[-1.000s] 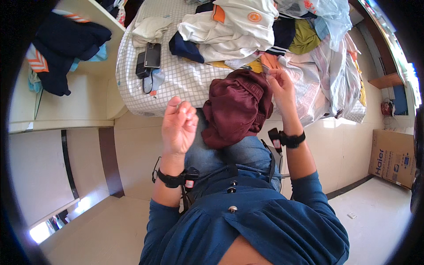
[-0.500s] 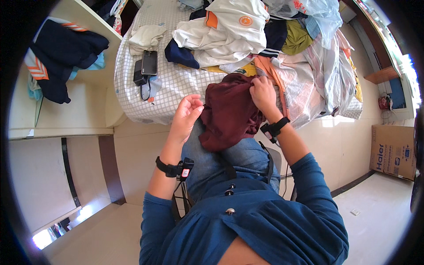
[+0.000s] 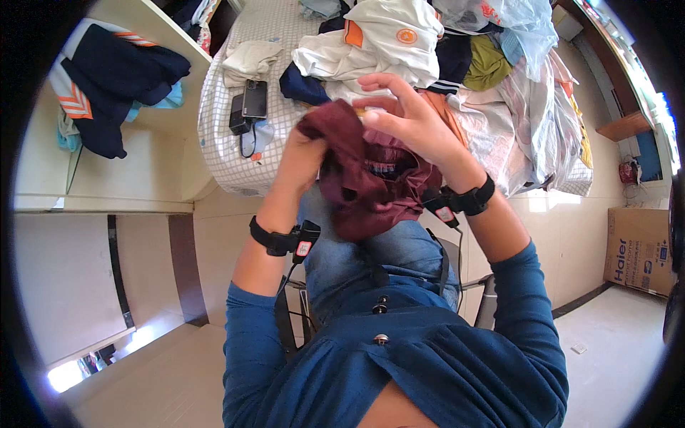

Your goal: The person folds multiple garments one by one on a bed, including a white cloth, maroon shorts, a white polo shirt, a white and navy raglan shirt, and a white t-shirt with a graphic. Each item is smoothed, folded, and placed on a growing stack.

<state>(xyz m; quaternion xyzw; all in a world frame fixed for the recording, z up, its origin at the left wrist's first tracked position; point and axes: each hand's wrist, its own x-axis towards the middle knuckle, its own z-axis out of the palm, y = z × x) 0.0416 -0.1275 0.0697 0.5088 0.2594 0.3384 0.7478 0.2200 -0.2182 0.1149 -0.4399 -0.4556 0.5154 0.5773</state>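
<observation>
A crumpled maroon garment (image 3: 371,203) lies over my lap, its upper part raised; an opening with a gathered edge shows, but its exact kind is unclear. My left hand (image 3: 305,157) is closed on its left side, with the fingers partly covered by the cloth. Above the garment's right side is my right hand (image 3: 410,121), thumb and fingers apart, holding nothing that I can see. Just beyond, a white shirt (image 3: 378,53) with orange trim is heaped on the bed.
The bed (image 3: 221,153) has a checked cover, with a black phone (image 3: 255,98) on its left part. Plastic-covered cloth (image 3: 492,132) and an olive garment (image 3: 487,64) lie to the right. Dark clothes (image 3: 114,82) sit in an open cabinet at left. A cardboard box (image 3: 638,250) stands at right.
My left hand has taken hold of the maroon garment and lifted its left part. My right hand has let go and moved up and left, fingers spread. The garment's opening now shows.
</observation>
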